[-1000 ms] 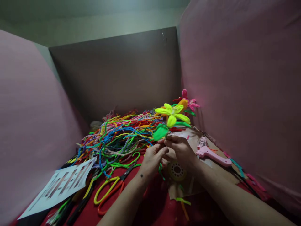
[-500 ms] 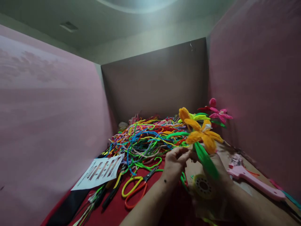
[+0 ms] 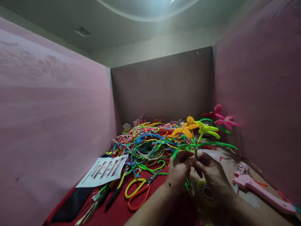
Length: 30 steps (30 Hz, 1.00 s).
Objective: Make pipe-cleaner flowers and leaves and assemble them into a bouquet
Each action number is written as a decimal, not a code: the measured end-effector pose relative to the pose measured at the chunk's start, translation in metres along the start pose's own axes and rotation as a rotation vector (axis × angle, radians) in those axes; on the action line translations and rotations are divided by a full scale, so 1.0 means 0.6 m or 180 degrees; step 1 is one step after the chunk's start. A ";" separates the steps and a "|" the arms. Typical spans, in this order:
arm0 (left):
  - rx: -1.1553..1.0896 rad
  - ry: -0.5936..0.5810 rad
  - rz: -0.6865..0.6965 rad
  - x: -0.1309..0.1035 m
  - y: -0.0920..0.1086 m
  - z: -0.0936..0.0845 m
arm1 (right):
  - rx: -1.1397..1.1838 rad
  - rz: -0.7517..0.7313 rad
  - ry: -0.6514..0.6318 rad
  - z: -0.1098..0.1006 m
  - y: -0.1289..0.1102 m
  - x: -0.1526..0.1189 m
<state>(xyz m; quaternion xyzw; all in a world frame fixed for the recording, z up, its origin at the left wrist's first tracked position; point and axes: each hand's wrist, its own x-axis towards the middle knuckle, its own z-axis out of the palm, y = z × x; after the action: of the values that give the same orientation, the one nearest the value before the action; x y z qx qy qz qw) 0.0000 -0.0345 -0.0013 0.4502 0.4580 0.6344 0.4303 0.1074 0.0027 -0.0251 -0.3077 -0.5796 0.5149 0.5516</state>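
Between my two hands stands a pipe-cleaner flower (image 3: pixel 196 147), upright. It has an orange blossom (image 3: pixel 185 130) on the left, an orange bud, a yellow-green blossom (image 3: pixel 208 129) on the right, and long green leaves arching to both sides. My left hand (image 3: pixel 180 171) pinches the lower stem, its fingers closed. On the stem's other side my right hand (image 3: pixel 211 171) also grips it low down, fingertips close to the left ones. The stem's very bottom is partly hidden by fingers. Below the right hand lies a roll of tape (image 3: pixel 207 192), partly covered.
A tangled heap of coloured pipe cleaners (image 3: pixel 150 141) fills the back. Left of my hands are scissors (image 3: pixel 141 190), pliers (image 3: pixel 116 193), a printed sheet (image 3: pixel 101 171) and a black phone (image 3: pixel 70 205). To the right lie a pink glue gun (image 3: pixel 261 188) and pink flowers (image 3: pixel 227 121). Panels enclose three sides.
The flower has been turned: its orange blossom, facing me before, now points left, and the yellow-green one shows fully. My right fingers have come into view at the stem. The camera view shifted slightly.
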 end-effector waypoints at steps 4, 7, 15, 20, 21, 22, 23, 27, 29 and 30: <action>-0.0110 0.0312 -0.0012 -0.001 -0.003 0.004 | -0.0651 -0.0253 0.0074 0.003 -0.002 -0.006; -0.0226 0.0221 0.0023 -0.001 0.001 0.007 | -0.1098 -0.0441 0.0107 0.007 -0.006 -0.011; 0.0311 0.0330 0.0394 -0.018 0.043 -0.007 | -0.0960 -0.0544 -0.0088 0.033 -0.031 -0.017; 0.0580 0.0593 0.0718 -0.030 0.094 -0.054 | -0.0783 -0.0715 -0.0868 0.066 -0.057 -0.024; 0.0607 0.0636 0.0741 -0.033 0.107 -0.066 | -0.0809 -0.0764 -0.1013 0.071 -0.063 -0.025; 0.0634 0.0679 0.0772 -0.035 0.120 -0.078 | -0.0856 -0.0803 -0.1099 0.076 -0.070 -0.025; 0.0645 0.0734 0.0813 -0.037 0.132 -0.091 | -0.0918 -0.0824 -0.1129 0.081 -0.076 -0.024; 0.0696 0.1094 0.1022 -0.041 0.181 -0.143 | -0.1153 -0.0780 -0.1041 0.093 -0.094 -0.002; 0.0838 0.1319 0.1154 -0.036 0.202 -0.174 | -0.1172 -0.0764 -0.1008 0.101 -0.101 0.020; 0.0922 0.1431 0.1217 -0.030 0.211 -0.192 | -0.1192 -0.0793 -0.0998 0.106 -0.105 0.034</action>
<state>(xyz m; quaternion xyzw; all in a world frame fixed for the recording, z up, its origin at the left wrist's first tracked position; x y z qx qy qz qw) -0.1240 -0.1007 0.0980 0.4332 0.5342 0.7154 0.1231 0.0556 -0.0122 0.0493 -0.2472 -0.7764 0.3682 0.4478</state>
